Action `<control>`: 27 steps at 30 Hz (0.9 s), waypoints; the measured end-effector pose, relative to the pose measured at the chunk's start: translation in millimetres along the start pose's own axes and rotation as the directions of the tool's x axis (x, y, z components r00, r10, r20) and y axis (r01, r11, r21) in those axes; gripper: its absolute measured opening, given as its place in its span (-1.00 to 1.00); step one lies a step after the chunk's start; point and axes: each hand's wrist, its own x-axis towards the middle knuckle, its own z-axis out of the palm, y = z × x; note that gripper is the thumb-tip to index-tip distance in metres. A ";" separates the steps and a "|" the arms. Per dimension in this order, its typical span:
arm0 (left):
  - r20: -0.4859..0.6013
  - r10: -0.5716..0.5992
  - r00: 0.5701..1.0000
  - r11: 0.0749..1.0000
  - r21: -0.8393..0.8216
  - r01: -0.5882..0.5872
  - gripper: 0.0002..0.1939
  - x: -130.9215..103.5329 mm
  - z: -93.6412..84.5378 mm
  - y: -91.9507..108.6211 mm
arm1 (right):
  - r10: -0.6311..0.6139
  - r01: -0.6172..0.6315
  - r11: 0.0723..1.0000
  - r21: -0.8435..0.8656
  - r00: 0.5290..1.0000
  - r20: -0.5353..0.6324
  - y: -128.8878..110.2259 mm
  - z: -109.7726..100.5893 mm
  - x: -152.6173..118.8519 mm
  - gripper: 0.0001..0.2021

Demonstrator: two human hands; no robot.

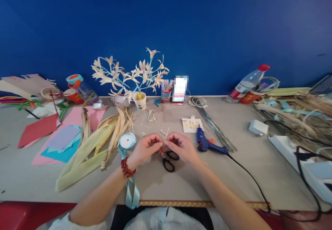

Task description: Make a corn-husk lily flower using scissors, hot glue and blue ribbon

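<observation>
My left hand and my right hand meet over the middle of the table, fingertips pinched close together. Between them sticks up a thin pale strip of corn husk; its lower part is hidden by the fingers. Just below the fingers lie scissors with black handles, blades covered by my hands. Beside my left wrist is a roll of light blue ribbon, its tail hanging over the table edge. Dried corn husks are spread further left. A blue glue gun lies right of my right hand.
Husk flowers stand in a paper cup at the back, near a pen holder and a lit phone. Wires lie behind the glue gun. Coloured paper is left; a power strip, cables and a husk pile are right.
</observation>
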 end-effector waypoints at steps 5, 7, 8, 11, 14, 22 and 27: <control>0.003 0.012 1.000 1.000 0.028 -0.012 -0.87 -1.3 1.5 -0.4 | 0.019 -0.019 1.000 -0.018 1.000 0.011 -6.0 -1.1 -0.8 -0.89; -0.007 0.030 1.000 0.993 0.116 -0.029 -0.89 -1.6 1.5 0.8 | 0.030 -0.029 0.999 -0.026 0.999 0.019 -5.7 -1.8 -0.2 -0.91; -0.015 0.041 0.999 0.985 0.168 -0.038 -0.90 -1.8 1.4 1.4 | 0.034 -0.034 0.999 -0.028 0.999 0.021 -4.9 -2.0 0.3 -0.91; -0.036 0.056 0.998 0.955 0.293 -0.043 -0.90 -2.2 0.9 2.2 | 0.050 -0.049 0.999 -0.015 0.998 0.035 -1.0 -2.0 1.7 -0.89; -0.046 0.069 0.997 0.939 0.339 -0.050 -0.88 -3.0 1.6 2.5 | 0.064 -0.064 0.998 -0.007 0.997 0.051 1.6 -1.8 2.0 -0.88; -0.088 0.165 0.982 0.892 0.439 -0.111 -0.85 -4.7 7.2 3.6 | 0.022 -0.020 0.976 -0.216 1.000 0.007 -1.2 -1.3 -0.4 -0.97; -0.097 0.203 0.974 0.859 0.495 -0.129 -0.84 -5.9 9.4 1.7 | 0.003 -0.005 0.955 -0.295 1.000 -0.009 -3.0 -1.0 -0.3 -0.98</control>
